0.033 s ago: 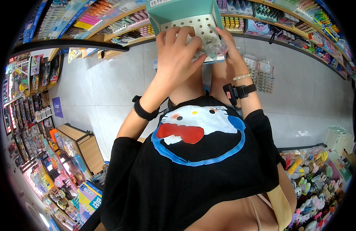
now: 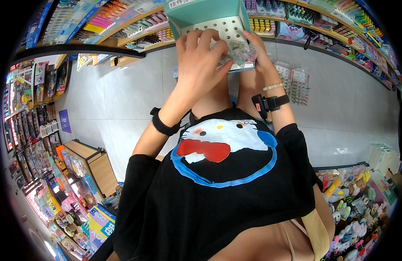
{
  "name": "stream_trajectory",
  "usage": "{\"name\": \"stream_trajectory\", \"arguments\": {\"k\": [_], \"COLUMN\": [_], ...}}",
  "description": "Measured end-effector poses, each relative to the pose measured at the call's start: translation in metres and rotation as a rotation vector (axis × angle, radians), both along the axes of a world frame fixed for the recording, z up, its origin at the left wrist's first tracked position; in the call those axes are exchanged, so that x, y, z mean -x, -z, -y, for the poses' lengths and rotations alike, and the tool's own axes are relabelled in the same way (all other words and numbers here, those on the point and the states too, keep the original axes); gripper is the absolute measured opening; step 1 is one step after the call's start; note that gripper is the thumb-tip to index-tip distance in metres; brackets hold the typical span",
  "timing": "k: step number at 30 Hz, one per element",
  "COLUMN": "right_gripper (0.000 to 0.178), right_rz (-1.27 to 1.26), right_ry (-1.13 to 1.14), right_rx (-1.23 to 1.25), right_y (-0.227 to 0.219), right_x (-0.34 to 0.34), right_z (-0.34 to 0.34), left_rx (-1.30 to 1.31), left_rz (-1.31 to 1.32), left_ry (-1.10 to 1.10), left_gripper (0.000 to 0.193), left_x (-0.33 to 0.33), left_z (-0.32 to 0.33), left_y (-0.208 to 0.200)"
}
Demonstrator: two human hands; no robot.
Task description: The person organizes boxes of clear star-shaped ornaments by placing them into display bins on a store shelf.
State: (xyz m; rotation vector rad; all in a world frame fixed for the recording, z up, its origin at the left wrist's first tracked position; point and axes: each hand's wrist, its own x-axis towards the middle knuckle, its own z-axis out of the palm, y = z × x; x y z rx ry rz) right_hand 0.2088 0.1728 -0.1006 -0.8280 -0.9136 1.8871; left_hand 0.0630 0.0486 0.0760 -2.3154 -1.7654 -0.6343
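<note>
A mint-green cardboard box [image 2: 201, 16] with its lid raised sits over my knees. Inside it is a white insert [image 2: 229, 28] with rows of round holes. Small clear plastic packets [image 2: 240, 53] with pale green contents lie bunched at the box's near right corner. My left hand [image 2: 201, 56] reaches over the box with curled fingers, its thumb and index finger closed on the packets' crinkled edge. Against the box's right side, my right hand [image 2: 259, 53] grips the wall beside the packets; its fingertips are partly hidden. What is inside the packets is too small to tell.
Two clear packs of small pieces [image 2: 300, 87] lie on the grey tiled floor [image 2: 336, 104] to the right. Curved shelves of stationery [image 2: 322, 21] run along the far side. A wooden cabinet [image 2: 94, 167] stands at left, and a bin of plush toys [image 2: 353, 213] at near right.
</note>
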Motion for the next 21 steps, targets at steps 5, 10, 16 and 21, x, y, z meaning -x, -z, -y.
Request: {"name": "stream_trajectory", "arguments": {"k": [5,10,16,21], "right_gripper": [0.044,0.043,0.043,0.043], "right_rz": [-0.128,-0.173,-0.131,-0.099], "right_ry": [-0.105,-0.125,-0.098,-0.079], "right_rx": [0.115,0.144,0.123,0.062], "right_y": [-0.034,-0.029,-0.041,-0.039], "right_x": [0.001,-0.001,-0.001,0.0], "right_z": [0.012,0.009,0.015,0.014], "left_rx": [0.03,0.013,-0.046,-0.077], "left_rz": [0.031,0.084,0.046,0.07], "left_ry": [-0.007,0.075,0.192,0.164], "left_gripper": [0.027,0.036,0.031,0.023], "left_x": [-0.001,-0.006,-0.01,-0.008], "left_z": [0.001,-0.002,-0.01,-0.02], "left_y": [-0.002,-0.007,0.005,0.017]}}
